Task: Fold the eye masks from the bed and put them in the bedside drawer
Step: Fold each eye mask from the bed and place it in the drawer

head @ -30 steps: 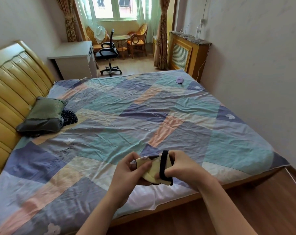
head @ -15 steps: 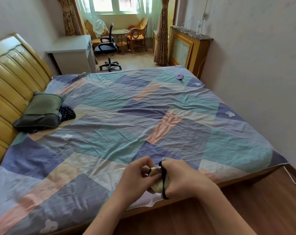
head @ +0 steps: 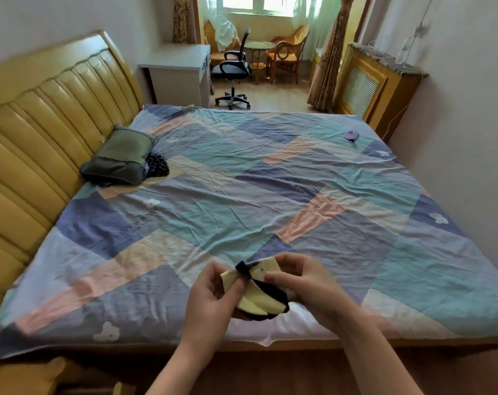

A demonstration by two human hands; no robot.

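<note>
Bedroom w/ a patchwork-quilted bed, yellow headboard at left. Both hands hold a yellow eye mask over the near edge: left hand pinches the black strap, right hand grips the other end. Risk: the elastic strap springs free, fold opens. A purple mask lies far across the bed, easy to forget.

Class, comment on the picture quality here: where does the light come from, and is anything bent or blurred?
Head view: daylight from the far window, which is overexposed; wide-angle lens bows the headboard and walls; soft blur on both hands, left and right, holding the yellow eye mask.
</note>
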